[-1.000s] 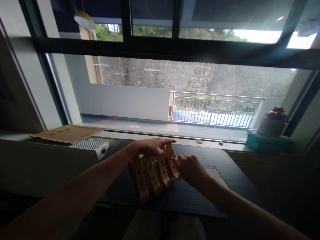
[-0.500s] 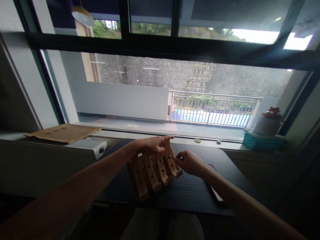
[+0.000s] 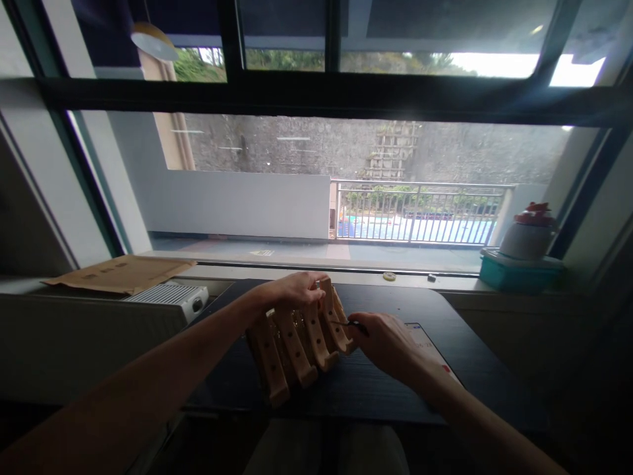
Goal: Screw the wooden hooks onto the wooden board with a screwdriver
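Observation:
A wooden hook rack (image 3: 297, 356) with several upright curved hooks, each with dark holes, is propped at a slant on the dark table. My left hand (image 3: 297, 289) is closed over its upper edge near the two right-hand hooks, steadying it. In my right hand (image 3: 386, 335) is a thin tool (image 3: 357, 324) with a dark handle; its exact kind is too small to make out. The tool's slim shaft points left to the rightmost hook, by a hole. Whether the tip sits in the hole I cannot tell.
A phone (image 3: 440, 361) with a lit screen lies partly under my right forearm on the table (image 3: 475, 369). On the sill are a tape roll (image 3: 389, 276), a small dark object (image 3: 432, 278) and a teal box (image 3: 517, 272) bearing a red-topped container (image 3: 529, 232). A brown envelope (image 3: 123, 272) rests left near a radiator (image 3: 171, 297).
My left index finger, stretched out before, is now drawn in over the rack. My right hand has turned and moved slightly lower, tilting the tool. More of the phone shows; the whole view has shifted slightly.

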Demonstrator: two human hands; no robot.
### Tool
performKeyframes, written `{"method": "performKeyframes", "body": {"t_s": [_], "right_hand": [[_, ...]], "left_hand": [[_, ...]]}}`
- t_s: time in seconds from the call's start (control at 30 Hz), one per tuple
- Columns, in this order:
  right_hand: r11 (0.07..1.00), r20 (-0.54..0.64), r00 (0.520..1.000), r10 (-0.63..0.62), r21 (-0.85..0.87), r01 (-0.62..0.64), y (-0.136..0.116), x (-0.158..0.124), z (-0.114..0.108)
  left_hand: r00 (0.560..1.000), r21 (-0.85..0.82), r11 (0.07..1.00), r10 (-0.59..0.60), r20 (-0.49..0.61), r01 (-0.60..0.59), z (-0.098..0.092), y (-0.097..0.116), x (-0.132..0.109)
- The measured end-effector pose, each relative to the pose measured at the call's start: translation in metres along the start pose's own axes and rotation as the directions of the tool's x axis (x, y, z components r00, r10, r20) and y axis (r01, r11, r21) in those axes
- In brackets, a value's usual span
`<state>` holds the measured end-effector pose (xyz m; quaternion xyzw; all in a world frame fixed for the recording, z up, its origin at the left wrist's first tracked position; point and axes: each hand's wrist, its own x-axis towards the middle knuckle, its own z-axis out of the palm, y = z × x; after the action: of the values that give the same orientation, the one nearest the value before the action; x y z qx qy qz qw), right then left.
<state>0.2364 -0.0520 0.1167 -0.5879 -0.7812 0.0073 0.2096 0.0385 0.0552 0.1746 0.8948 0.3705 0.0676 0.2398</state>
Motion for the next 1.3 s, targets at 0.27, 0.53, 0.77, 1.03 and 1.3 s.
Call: {"method": "performKeyframes", "body": {"t_s": [0.27, 0.53, 0.77, 1.03, 1.3], "right_hand": [[0.97, -0.027, 0.994, 0.106, 0.224, -0.097, 0.015, -0.002, 0.016], [0.985, 0.005, 0.996, 0.085, 0.149, -0.085, 0.011, -0.011, 0.009], [0.988, -0.024, 0.997, -0.068, -0.143, 0.064, -0.003, -0.023, -0.014], [0.936, -0.022, 0.985, -0.172, -0.314, 0.156, -0.01, -0.02, -0.017], [0.928, 0.024, 0.986, -0.166, -0.334, 0.164, -0.018, -0.021, -0.02]], "left_hand": [[0.999, -0.103, 0.995, 0.009, 0.045, -0.004, 0.0, -0.001, 0.002], [0.997, -0.16, 0.987, -0.018, 0.081, 0.031, 0.0, 0.003, 0.0], [0.999, -0.006, 1.0, 0.013, 0.029, -0.013, 0.003, 0.016, -0.006], [1.0, 0.057, 0.998, 0.001, 0.007, -0.002, 0.006, 0.022, -0.008], [1.0, 0.04, 0.999, 0.0, 0.012, -0.001, 0.005, 0.023, -0.008]]}}
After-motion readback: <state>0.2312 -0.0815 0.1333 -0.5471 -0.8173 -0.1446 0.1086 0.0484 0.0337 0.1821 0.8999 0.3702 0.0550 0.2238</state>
